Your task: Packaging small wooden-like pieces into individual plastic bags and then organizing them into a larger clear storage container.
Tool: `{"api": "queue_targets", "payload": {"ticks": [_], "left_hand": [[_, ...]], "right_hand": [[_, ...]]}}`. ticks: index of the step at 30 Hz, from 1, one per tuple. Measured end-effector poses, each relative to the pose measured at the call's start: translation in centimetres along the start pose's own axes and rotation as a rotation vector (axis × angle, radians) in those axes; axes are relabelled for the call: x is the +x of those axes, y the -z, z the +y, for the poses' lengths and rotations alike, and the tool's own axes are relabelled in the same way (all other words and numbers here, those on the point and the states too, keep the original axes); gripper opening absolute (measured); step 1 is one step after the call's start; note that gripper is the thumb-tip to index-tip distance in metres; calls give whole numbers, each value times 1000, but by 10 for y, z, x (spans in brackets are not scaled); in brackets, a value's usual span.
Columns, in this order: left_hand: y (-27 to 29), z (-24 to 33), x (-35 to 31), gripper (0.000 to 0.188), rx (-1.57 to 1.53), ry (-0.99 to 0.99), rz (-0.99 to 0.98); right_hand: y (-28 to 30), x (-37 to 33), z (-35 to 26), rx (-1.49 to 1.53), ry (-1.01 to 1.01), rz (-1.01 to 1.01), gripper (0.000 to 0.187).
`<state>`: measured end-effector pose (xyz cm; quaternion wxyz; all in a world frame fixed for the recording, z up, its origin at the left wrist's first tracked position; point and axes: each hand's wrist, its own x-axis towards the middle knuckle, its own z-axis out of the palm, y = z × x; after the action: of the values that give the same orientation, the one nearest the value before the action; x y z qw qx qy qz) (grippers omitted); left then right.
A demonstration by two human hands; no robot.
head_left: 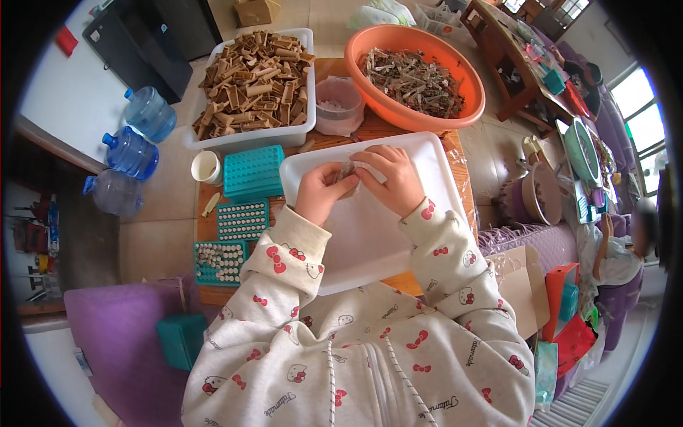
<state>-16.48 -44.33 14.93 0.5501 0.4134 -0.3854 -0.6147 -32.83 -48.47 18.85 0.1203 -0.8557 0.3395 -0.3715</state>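
Over the white tray (356, 249), both hands meet around a small, crinkled, brownish see-through piece (346, 170). My left hand (320, 192) is closed, pinching the piece between thumb and fingers. Bent over it from the other side is my right hand (393, 178), its fingertips closed on the piece's right end. The fingers cover much of it, so its exact kind cannot be made out. Left of the tray stand an upper teal rack (252, 171) with rows of holes, a middle teal rack (243, 219) and a lower teal rack (222, 262) filled with small white-topped cylinders.
Behind the tray are a white tub (310, 85) heaped with tan half-tube pieces, a clear container (340, 117) and an orange basin (475, 107) of brownish strips. A cream cup (206, 167) stands by the racks. Another person (619, 256) sits at far right.
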Motion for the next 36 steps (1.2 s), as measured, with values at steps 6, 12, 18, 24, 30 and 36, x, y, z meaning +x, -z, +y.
{"api": "queue_targets", "payload": {"ticks": [6, 12, 18, 24, 30, 36], "left_hand": [[-1, 11, -2, 19, 155, 34, -3], [3, 0, 0, 18, 88, 33, 30], [2, 4, -1, 21, 34, -13, 49], [0, 6, 3, 22, -71, -26, 38], [4, 4, -1, 20, -134, 42, 31], [3, 5, -2, 26, -104, 5, 42]], "right_hand": [[0, 1, 6, 203, -3, -138, 20], [0, -1, 0, 341, -111, -113, 22], [0, 0, 1, 403, -94, -94, 25], [9, 2, 2, 226, -7, -104, 30], [-1, -2, -3, 423, -212, -284, 33], [-11, -6, -3, 640, -401, -219, 31]]}}
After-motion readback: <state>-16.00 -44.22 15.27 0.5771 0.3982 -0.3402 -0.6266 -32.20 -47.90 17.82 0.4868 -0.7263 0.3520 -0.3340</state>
